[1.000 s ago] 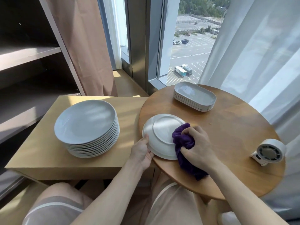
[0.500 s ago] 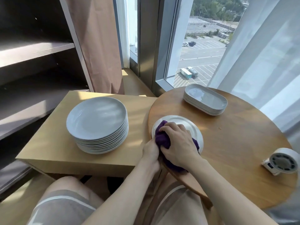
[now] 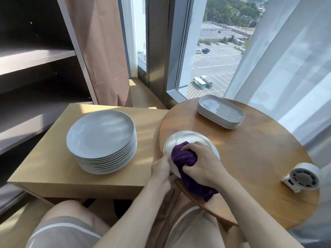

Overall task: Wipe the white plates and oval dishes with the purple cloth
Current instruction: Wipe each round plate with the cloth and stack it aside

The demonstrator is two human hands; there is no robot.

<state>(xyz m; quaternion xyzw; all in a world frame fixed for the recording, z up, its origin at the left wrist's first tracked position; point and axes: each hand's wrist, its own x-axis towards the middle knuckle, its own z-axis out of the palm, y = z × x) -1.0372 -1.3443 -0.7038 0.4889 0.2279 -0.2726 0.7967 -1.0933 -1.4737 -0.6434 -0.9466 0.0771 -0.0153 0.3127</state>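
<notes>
One white plate [image 3: 189, 139] lies bottom-up at the near left edge of the round wooden table [image 3: 259, 158]. My right hand [image 3: 202, 163] grips the bunched purple cloth [image 3: 184, 157] and presses it on the plate's near part; the cloth's tail hangs over the table edge. My left hand [image 3: 161, 170] holds the plate's near left rim. A tall stack of white plates [image 3: 101, 138] stands on the tan side table [image 3: 44, 158]. A stack of oval dishes [image 3: 221, 111] sits at the round table's far side.
A small white fan [image 3: 301, 177] lies at the right edge of the round table. Dark shelves [image 3: 35, 59] stand at the left, a brown curtain [image 3: 100, 51] and a window behind, a sheer white curtain [image 3: 286, 59] at the right. My knees are under the tables.
My right hand has carried the cloth from the plate's right rim leftward onto its middle and near part. The left hand stays on the rim. My head has turned a little left.
</notes>
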